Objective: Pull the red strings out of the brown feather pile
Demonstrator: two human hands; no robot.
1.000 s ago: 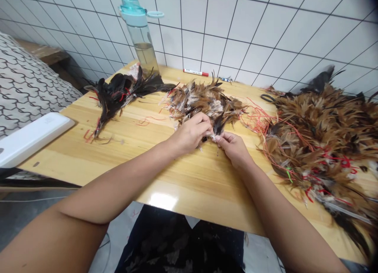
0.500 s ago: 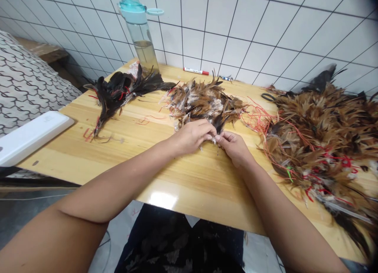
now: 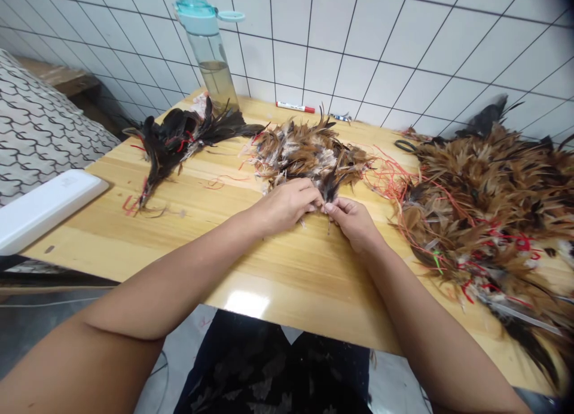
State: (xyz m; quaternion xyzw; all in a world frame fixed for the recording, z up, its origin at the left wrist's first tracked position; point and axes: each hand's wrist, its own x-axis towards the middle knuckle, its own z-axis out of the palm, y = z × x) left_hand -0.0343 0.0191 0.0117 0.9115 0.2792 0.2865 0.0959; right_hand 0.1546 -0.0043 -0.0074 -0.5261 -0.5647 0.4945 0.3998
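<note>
Both hands meet at the near edge of a brown and white feather pile (image 3: 309,151) in the middle of the wooden table (image 3: 287,276). Thumb and fingers of my left hand (image 3: 293,204) are pinched at the base of a small dark feather tuft (image 3: 330,184). From the other side, my right hand (image 3: 354,220) pinches the same base, its fingertips almost touching the left ones. The tuft points away from me. Its lower end is mostly hidden between the fingers, with pale fluff showing below them.
Black feathers (image 3: 173,142) with red ties lie at left, near a water bottle (image 3: 210,61). A large brown feather heap (image 3: 497,193) and red strings (image 3: 390,175) fill the right. A red marker (image 3: 295,107) lies by the wall; a white device (image 3: 49,208) is at far left.
The whole view has shifted slightly. My left fingers have curled a little closer round the tuft's base; my right hand stays pinched beside them.
</note>
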